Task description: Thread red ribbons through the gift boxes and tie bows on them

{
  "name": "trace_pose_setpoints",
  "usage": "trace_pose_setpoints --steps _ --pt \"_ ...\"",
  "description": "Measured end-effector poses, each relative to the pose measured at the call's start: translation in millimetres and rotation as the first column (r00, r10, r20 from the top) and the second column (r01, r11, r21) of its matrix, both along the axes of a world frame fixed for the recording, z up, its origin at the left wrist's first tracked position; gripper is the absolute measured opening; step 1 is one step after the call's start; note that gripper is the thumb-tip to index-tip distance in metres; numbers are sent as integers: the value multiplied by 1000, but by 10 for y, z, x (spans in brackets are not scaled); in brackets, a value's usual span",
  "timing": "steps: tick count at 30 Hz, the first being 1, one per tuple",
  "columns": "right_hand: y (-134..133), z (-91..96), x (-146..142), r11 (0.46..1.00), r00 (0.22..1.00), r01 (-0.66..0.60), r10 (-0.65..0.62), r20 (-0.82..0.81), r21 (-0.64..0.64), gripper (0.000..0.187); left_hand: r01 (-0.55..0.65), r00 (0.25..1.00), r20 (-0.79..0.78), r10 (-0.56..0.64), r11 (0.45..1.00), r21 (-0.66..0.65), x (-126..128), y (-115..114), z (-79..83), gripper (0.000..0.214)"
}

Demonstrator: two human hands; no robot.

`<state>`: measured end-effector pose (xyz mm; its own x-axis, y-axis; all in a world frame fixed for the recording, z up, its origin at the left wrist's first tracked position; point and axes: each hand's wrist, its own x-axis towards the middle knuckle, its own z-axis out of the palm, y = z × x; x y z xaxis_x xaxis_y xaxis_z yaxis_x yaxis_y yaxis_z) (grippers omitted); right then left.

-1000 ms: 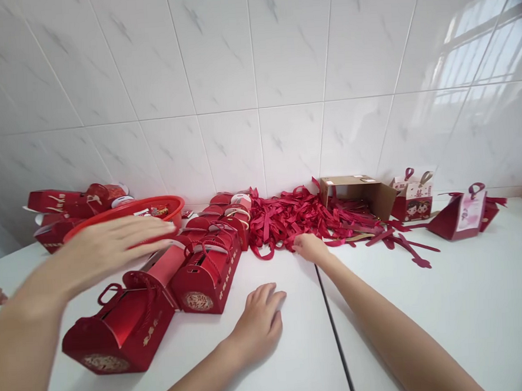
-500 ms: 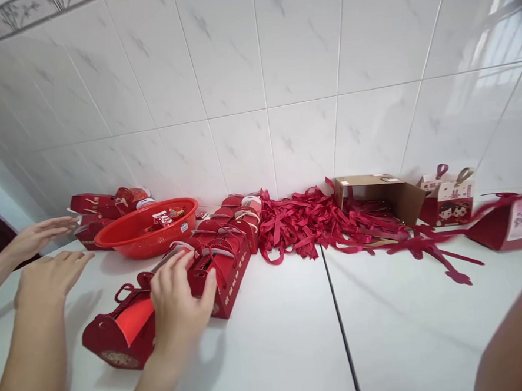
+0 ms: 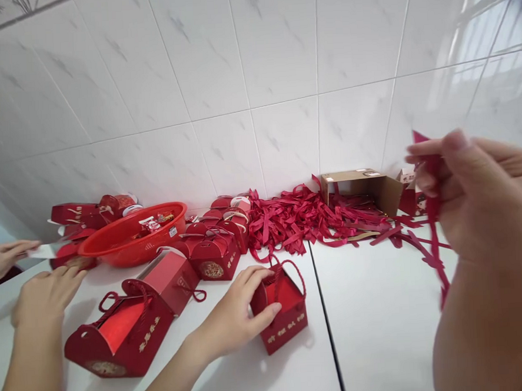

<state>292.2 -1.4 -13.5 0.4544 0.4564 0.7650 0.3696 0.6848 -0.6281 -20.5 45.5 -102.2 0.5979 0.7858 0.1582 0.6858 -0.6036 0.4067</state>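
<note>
My left hand (image 3: 235,315) is closed round the left side of a small open red gift box (image 3: 289,323) with a rope handle, which stands on the white table (image 3: 384,329). My right hand (image 3: 474,206) is raised close to the camera at the right. It pinches a red ribbon (image 3: 437,267) that hangs down from the fingers. Behind them, a pile of red ribbons (image 3: 298,223) lies against the tiled wall.
Another person's two hands (image 3: 46,291) (image 3: 2,258) are at the left edge. Nearby are a long red gift box (image 3: 119,334), more closed red boxes (image 3: 214,257), a red basin (image 3: 131,242) of sweets and a tipped cardboard box (image 3: 361,183).
My left hand has pulled one small red box out from the group toward the table's middle. My right hand has come up from the ribbon pile holding a ribbon.
</note>
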Motion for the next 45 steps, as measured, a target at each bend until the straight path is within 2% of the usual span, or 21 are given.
trace_pose_setpoints --steps 2,4,7,9,11,12,14,16,19,21,25,30,33,35,38,41,45 --pt "-7 40 -148 1000 997 8 -9 -82 -12 39 79 997 -10 -80 993 -84 155 92 109 50" --pt "-16 51 -215 996 998 10 -15 -59 -85 41 163 985 -28 -170 972 -171 274 238 252 47" --pt "11 28 -210 964 984 77 -33 175 -253 27 244 964 -41 -264 933 -265 390 447 500 42" --pt "79 -12 -205 925 926 138 6 379 -353 21 211 966 -86 -243 937 -277 431 516 658 43" --pt "185 -66 -236 857 831 176 134 539 -484 22 169 965 -154 -213 952 -257 454 513 792 43" --pt "247 -95 -265 804 776 190 228 588 -563 26 164 961 -181 -210 956 -243 462 490 846 43" --pt "373 -151 -341 676 667 217 424 613 -704 31 188 949 -209 -237 954 -232 475 429 915 41" --pt "486 -199 -420 570 594 237 556 581 -787 30 211 933 -240 -269 947 -240 488 385 929 39" --pt "608 -262 -508 499 544 250 637 546 -830 22 229 900 -312 -305 938 -259 515 398 863 38" --pt "659 -301 -541 491 522 259 653 549 -831 21 247 886 -329 -327 933 -261 535 447 794 39" --pt "698 -360 -550 521 520 304 610 597 -797 22 210 900 -324 -290 942 -261 555 526 708 50" --pt "639 -329 -526 604 558 293 522 646 -741 13 82 911 -375 -170 967 -239 527 529 740 58" --pt "568 -269 -516 641 586 279 477 655 -715 15 3 891 -441 -104 975 -224 504 519 781 63" --pt "521 -233 -501 642 602 276 465 649 -716 19 -23 875 -477 -82 977 -210 480 512 808 68" --pt "471 -196 -460 620 642 291 439 629 -729 24 -33 892 -449 -62 979 -201 423 500 841 72" --pt "446 -175 -414 602 675 300 414 610 -740 25 -38 907 -418 -50 979 -198 359 491 849 67" --pt "410 -149 -379 579 685 302 421 595 -758 26 81 929 -343 -136 982 -169 363 497 789 53"
